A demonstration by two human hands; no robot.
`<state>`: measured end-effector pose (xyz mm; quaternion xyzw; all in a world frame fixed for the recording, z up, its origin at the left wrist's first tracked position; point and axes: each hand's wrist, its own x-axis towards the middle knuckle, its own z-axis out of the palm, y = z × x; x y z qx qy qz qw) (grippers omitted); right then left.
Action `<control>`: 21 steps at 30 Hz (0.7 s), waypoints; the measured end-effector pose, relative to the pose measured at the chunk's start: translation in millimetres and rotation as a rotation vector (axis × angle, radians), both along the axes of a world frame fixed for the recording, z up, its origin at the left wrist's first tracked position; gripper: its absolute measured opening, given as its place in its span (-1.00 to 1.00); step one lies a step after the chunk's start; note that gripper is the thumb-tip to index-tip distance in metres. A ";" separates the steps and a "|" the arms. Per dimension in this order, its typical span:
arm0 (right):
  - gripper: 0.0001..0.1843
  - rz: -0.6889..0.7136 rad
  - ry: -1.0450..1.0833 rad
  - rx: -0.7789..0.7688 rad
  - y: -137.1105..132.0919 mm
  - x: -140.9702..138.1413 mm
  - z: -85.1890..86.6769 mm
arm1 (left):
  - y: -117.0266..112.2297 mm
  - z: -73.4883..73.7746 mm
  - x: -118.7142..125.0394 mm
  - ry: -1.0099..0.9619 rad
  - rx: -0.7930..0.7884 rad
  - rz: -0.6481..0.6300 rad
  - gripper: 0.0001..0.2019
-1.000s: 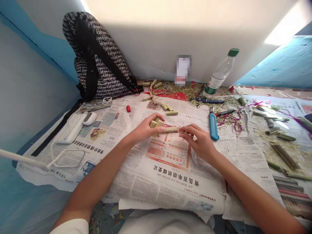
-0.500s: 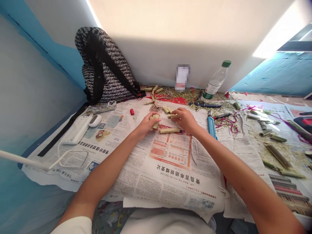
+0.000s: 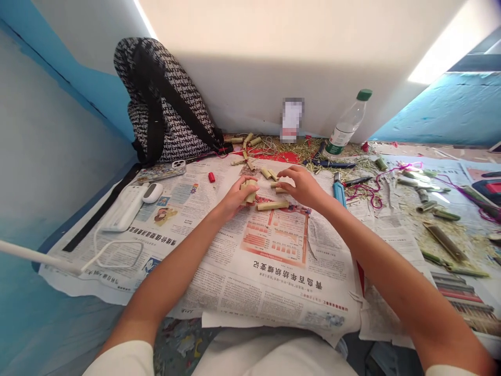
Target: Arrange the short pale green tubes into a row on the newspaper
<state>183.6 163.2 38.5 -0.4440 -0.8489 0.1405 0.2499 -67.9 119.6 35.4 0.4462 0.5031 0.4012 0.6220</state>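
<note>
My left hand (image 3: 237,196) is closed round a few short pale bamboo tube pieces (image 3: 249,190), held just above the newspaper (image 3: 250,271). My right hand (image 3: 301,187) reaches over another short bamboo piece (image 3: 278,187) and pinches it with curled fingers. A longer bamboo tube (image 3: 273,205) lies loose on the newspaper just below both hands. More cut bamboo pieces (image 3: 268,173) lie just beyond the hands.
A patterned backpack (image 3: 166,104) leans in the back left corner. A phone (image 3: 162,170), a white charger and cable (image 3: 125,209), a blue utility knife (image 3: 338,191), a plastic bottle (image 3: 346,127), green bamboo sticks (image 3: 444,240) and red string (image 3: 371,190) lie around.
My right hand let go of the longer tube, which now lies on the paper, and reached forward to the pieces beyond it. My left hand kept its pieces.
</note>
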 end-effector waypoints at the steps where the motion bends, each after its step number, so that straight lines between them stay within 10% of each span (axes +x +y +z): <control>1: -0.71 0.002 0.021 0.009 -9.8 2.6 3.2 | -0.9 0.3 0.7 0.028 0.027 -0.004 -0.47; 9: -0.77 0.046 0.101 0.106 -97.5 40.6 -3.8 | -10.5 -4.9 11.2 0.335 0.283 -0.025 -0.43; 21: -0.88 0.097 0.096 0.338 -102.2 58.1 -28.3 | -4.6 -13.9 23.9 0.633 0.404 0.060 -0.56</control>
